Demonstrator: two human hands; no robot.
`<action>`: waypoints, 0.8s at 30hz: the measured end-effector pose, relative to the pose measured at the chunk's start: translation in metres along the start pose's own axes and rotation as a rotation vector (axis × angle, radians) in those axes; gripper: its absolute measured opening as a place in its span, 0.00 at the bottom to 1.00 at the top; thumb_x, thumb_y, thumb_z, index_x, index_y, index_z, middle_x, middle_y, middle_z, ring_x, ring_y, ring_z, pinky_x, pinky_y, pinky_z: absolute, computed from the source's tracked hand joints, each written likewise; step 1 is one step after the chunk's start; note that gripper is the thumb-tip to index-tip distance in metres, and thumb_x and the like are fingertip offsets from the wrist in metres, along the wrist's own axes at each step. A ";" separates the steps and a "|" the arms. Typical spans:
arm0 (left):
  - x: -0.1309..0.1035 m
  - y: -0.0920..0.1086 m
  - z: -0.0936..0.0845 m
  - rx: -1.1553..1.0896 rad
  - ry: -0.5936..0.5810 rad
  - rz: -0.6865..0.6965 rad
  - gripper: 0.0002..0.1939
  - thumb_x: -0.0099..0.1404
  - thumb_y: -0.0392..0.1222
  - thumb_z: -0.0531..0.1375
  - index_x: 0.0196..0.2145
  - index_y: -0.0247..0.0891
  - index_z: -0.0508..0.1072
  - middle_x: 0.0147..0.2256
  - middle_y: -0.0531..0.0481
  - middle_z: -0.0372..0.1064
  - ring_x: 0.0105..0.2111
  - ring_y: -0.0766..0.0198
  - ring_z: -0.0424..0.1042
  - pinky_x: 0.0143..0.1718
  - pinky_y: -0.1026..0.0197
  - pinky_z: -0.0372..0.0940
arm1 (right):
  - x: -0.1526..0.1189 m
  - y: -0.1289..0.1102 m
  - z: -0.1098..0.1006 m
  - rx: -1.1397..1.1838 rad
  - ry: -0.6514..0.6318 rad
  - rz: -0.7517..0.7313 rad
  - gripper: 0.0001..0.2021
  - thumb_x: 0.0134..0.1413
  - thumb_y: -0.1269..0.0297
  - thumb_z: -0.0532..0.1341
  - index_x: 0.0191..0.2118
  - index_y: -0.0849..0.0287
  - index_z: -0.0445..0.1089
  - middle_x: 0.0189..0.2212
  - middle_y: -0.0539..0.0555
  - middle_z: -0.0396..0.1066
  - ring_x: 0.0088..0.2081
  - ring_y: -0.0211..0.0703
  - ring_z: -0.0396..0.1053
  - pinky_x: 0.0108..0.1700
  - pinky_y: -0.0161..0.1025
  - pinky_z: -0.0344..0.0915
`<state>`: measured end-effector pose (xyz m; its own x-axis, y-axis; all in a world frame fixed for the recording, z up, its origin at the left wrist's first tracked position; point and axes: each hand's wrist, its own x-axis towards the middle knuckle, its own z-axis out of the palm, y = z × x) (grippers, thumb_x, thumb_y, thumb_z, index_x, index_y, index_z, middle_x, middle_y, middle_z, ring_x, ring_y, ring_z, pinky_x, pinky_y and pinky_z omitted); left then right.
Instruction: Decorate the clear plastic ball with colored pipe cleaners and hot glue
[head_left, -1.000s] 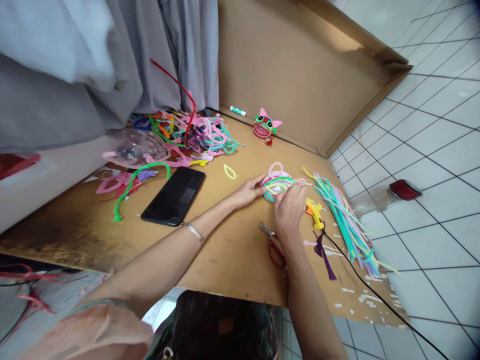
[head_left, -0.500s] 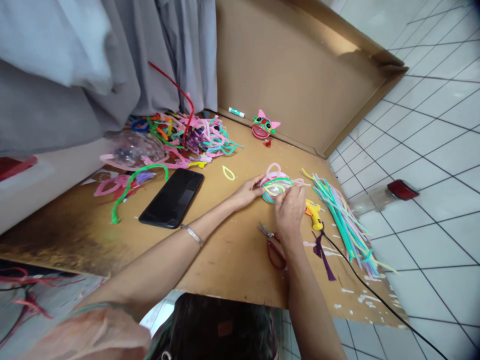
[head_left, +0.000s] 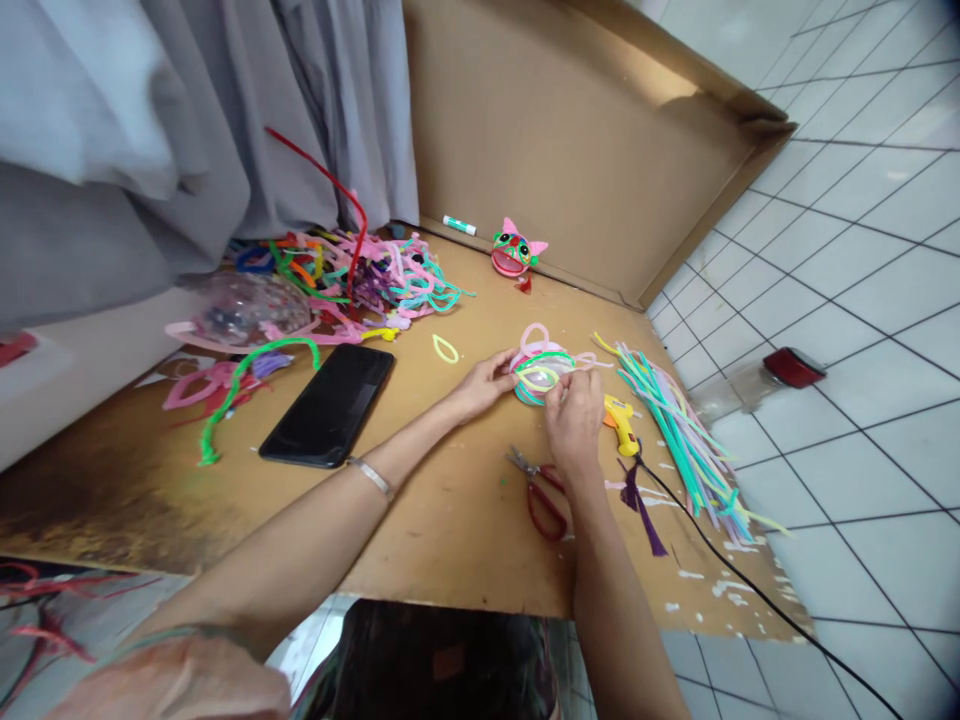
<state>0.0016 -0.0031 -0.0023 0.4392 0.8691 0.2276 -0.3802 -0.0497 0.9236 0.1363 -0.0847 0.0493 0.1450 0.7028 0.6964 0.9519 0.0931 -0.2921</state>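
A round pipe-cleaner craft (head_left: pixel 534 347), with pink, green and teal fuzzy strands around a clear middle, is held between both hands above the table. My left hand (head_left: pixel 482 388) grips its left edge with thumb and fingers. My right hand (head_left: pixel 576 415) is closed in a pinch at its right side, against the end of a yellow pipe-cleaner loop (head_left: pixel 537 378) lying across the front. The fingertips partly hide what they pinch. Red-handled scissors (head_left: pixel 546 512) lie open below the craft, beside my right wrist. A yellow glue gun (head_left: pixel 622 428) rests just right of that hand.
A bundle of pipe cleaners (head_left: pixel 675 440) lies on the right, near the glue-gun cord and a purple tassel (head_left: pixel 643 510). A black phone (head_left: pixel 330 405), a yellow loop (head_left: pixel 445 349) and a tangled pile (head_left: pixel 390 275) lie left. A finished animal-face craft (head_left: pixel 514 255) stands behind.
The view has shifted slightly, so most things appear a little further left. The right fingers have moved slightly on the craft, and the yellow loop shows more fully across its front.
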 end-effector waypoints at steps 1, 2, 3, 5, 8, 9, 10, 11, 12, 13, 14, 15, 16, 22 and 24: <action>0.000 0.001 0.000 -0.005 -0.006 0.000 0.34 0.54 0.46 0.70 0.58 0.35 0.71 0.58 0.39 0.71 0.59 0.46 0.66 0.64 0.45 0.56 | 0.000 0.000 0.000 0.000 -0.004 0.003 0.06 0.55 0.71 0.50 0.31 0.55 0.60 0.33 0.56 0.62 0.38 0.50 0.61 0.42 0.46 0.62; 0.000 0.001 0.001 -0.012 -0.011 0.001 0.34 0.54 0.47 0.70 0.57 0.35 0.71 0.58 0.39 0.70 0.60 0.46 0.66 0.64 0.45 0.56 | 0.000 0.000 -0.001 0.004 -0.007 0.007 0.06 0.55 0.71 0.50 0.31 0.55 0.60 0.33 0.56 0.62 0.38 0.50 0.61 0.42 0.46 0.62; 0.000 0.001 0.001 -0.019 -0.013 0.000 0.34 0.54 0.47 0.70 0.57 0.35 0.71 0.58 0.39 0.70 0.60 0.46 0.66 0.65 0.45 0.56 | 0.000 0.000 -0.001 0.011 -0.010 0.010 0.06 0.55 0.72 0.50 0.31 0.55 0.60 0.33 0.56 0.62 0.38 0.50 0.61 0.43 0.46 0.62; 0.000 0.001 0.001 -0.025 -0.001 -0.005 0.35 0.52 0.47 0.71 0.56 0.35 0.72 0.58 0.38 0.70 0.60 0.45 0.65 0.65 0.45 0.55 | 0.001 0.001 -0.002 0.033 -0.011 0.015 0.05 0.55 0.71 0.51 0.31 0.55 0.60 0.33 0.55 0.62 0.39 0.50 0.61 0.43 0.46 0.63; 0.000 -0.001 -0.001 -0.003 0.012 -0.011 0.35 0.52 0.47 0.71 0.56 0.34 0.72 0.58 0.38 0.70 0.60 0.46 0.66 0.65 0.45 0.54 | 0.001 0.002 -0.003 0.070 0.001 0.010 0.05 0.55 0.70 0.52 0.31 0.55 0.61 0.34 0.55 0.61 0.39 0.50 0.62 0.44 0.47 0.64; 0.000 -0.001 -0.001 0.007 0.008 -0.012 0.34 0.52 0.47 0.71 0.56 0.34 0.72 0.58 0.38 0.70 0.60 0.46 0.66 0.65 0.45 0.55 | 0.001 0.002 -0.004 0.081 0.007 0.005 0.05 0.55 0.70 0.52 0.30 0.55 0.60 0.34 0.55 0.61 0.40 0.50 0.62 0.45 0.48 0.64; 0.001 -0.001 -0.002 0.015 0.002 -0.011 0.34 0.53 0.47 0.71 0.56 0.35 0.72 0.58 0.38 0.70 0.59 0.46 0.66 0.65 0.45 0.55 | 0.001 0.003 -0.004 0.091 0.011 0.000 0.05 0.54 0.70 0.52 0.30 0.54 0.60 0.34 0.55 0.61 0.40 0.50 0.63 0.46 0.48 0.65; 0.000 -0.001 -0.002 0.020 -0.003 -0.010 0.34 0.53 0.47 0.70 0.56 0.35 0.72 0.57 0.38 0.70 0.59 0.47 0.67 0.65 0.45 0.55 | 0.002 0.003 -0.005 0.099 0.015 -0.006 0.05 0.54 0.70 0.52 0.29 0.54 0.60 0.35 0.56 0.61 0.41 0.50 0.63 0.47 0.49 0.65; 0.000 -0.001 -0.003 0.023 -0.005 -0.009 0.33 0.53 0.47 0.70 0.55 0.35 0.72 0.57 0.38 0.71 0.59 0.47 0.67 0.65 0.45 0.55 | 0.002 0.004 -0.005 0.107 0.019 -0.011 0.05 0.54 0.70 0.52 0.29 0.54 0.60 0.35 0.56 0.61 0.41 0.50 0.63 0.48 0.49 0.65; 0.000 0.000 -0.003 0.025 -0.007 -0.008 0.33 0.53 0.47 0.71 0.55 0.35 0.72 0.57 0.38 0.71 0.59 0.46 0.67 0.64 0.45 0.56 | 0.002 0.004 -0.005 0.115 0.024 -0.015 0.05 0.54 0.70 0.53 0.29 0.54 0.59 0.36 0.56 0.61 0.42 0.50 0.63 0.49 0.50 0.65; 0.000 0.000 -0.003 0.024 -0.009 -0.008 0.33 0.53 0.48 0.71 0.55 0.35 0.72 0.56 0.39 0.71 0.59 0.46 0.67 0.64 0.44 0.56 | 0.002 0.005 -0.005 0.123 0.028 -0.018 0.05 0.53 0.70 0.52 0.29 0.54 0.59 0.37 0.57 0.61 0.42 0.50 0.63 0.49 0.51 0.65; 0.000 0.000 -0.003 0.021 -0.011 -0.007 0.33 0.53 0.48 0.71 0.55 0.35 0.72 0.56 0.39 0.72 0.59 0.46 0.67 0.64 0.44 0.56 | 0.003 0.005 -0.004 0.131 0.030 -0.018 0.05 0.54 0.70 0.52 0.29 0.54 0.59 0.37 0.57 0.61 0.43 0.50 0.63 0.50 0.51 0.65; 0.000 0.000 -0.003 0.018 -0.014 -0.007 0.33 0.53 0.48 0.71 0.55 0.36 0.73 0.55 0.39 0.72 0.59 0.47 0.67 0.64 0.45 0.56 | 0.003 0.006 -0.004 0.137 0.030 -0.016 0.05 0.54 0.70 0.52 0.29 0.54 0.59 0.38 0.57 0.61 0.43 0.50 0.63 0.50 0.51 0.65; 0.001 -0.002 -0.004 0.023 -0.003 -0.009 0.34 0.52 0.49 0.71 0.55 0.36 0.72 0.55 0.40 0.73 0.59 0.47 0.67 0.64 0.45 0.56 | 0.003 0.009 0.000 0.163 0.017 0.002 0.04 0.54 0.71 0.52 0.30 0.55 0.60 0.39 0.58 0.62 0.43 0.49 0.63 0.51 0.49 0.65; 0.001 -0.003 -0.004 0.033 -0.002 -0.011 0.34 0.53 0.49 0.71 0.56 0.35 0.71 0.55 0.39 0.72 0.59 0.47 0.67 0.64 0.45 0.56 | 0.004 0.010 0.002 0.165 0.014 0.007 0.04 0.53 0.72 0.52 0.31 0.56 0.61 0.39 0.58 0.61 0.43 0.49 0.63 0.51 0.49 0.64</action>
<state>0.0000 0.0000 -0.0059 0.4445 0.8688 0.2182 -0.3483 -0.0568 0.9357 0.1459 -0.0802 0.0478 0.1566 0.6942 0.7025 0.8938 0.2030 -0.3998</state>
